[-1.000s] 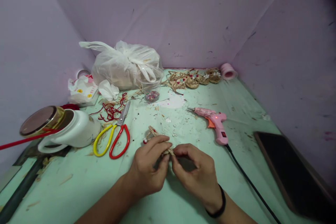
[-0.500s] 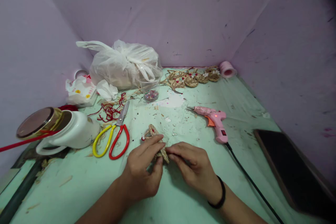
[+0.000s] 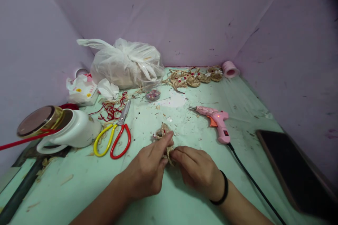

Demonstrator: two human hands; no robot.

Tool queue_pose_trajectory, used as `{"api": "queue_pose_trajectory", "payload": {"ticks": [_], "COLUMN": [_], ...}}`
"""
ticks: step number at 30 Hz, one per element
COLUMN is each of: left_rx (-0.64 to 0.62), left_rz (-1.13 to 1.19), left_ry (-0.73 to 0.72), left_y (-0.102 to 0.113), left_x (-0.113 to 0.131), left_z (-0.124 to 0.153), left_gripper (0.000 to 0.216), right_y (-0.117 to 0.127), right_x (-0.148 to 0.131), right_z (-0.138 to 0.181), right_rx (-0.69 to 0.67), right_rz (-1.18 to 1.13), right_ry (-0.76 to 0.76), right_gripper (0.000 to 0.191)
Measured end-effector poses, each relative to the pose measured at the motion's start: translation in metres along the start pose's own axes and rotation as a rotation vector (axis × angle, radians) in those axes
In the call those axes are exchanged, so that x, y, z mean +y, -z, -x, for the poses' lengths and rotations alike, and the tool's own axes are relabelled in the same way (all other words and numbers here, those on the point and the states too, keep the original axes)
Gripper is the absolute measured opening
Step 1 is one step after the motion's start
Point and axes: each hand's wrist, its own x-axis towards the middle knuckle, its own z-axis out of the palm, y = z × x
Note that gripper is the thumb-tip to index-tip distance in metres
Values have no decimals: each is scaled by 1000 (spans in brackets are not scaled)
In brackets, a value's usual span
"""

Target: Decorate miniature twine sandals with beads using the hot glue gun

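Left hand [image 3: 148,170] grips and right hand [image 3: 199,170] touches a tan, beaded straw piece [image 3: 163,130], well short of the pale-green table [image 3: 148,114]'s far edge.

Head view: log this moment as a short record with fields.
Left hand: holds a beaded straw piece
Right hand: fingertips at the straw piece's right side; grip unclear
Glue gun: pink, beyond the right hand, small light glowing
Scissors: one yellow handle, one red
Clear cup: small coloured beads inside
Back: straw pieces, pink spool
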Motion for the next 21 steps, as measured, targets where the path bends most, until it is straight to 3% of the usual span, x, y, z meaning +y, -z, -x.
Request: {"api": "queue_pose_trajectory", "payload": {"ticks": [7,10,14,21], "left_rx": [-29,16,18,-80], "left_rz": [23,76,104,50], "left_ry": [-23,-15,45,47], "left_y": [-2,-5,-5,-1], "left_x": [3,1,0,2], "left_z": [-7,-7,-6,-8], "left_gripper": [76,74,73,74], "right_y": [-11,-11,-3,9], "right_x": [-2,2,11,13], "right_z": [4,5,8,6], "right_rx": [77,91,0,-52], "right_rz": [-37,-192,-416,-179], "right_ry": [-60,-127,-152,22], "right_gripper": [23,21,27,24]}}
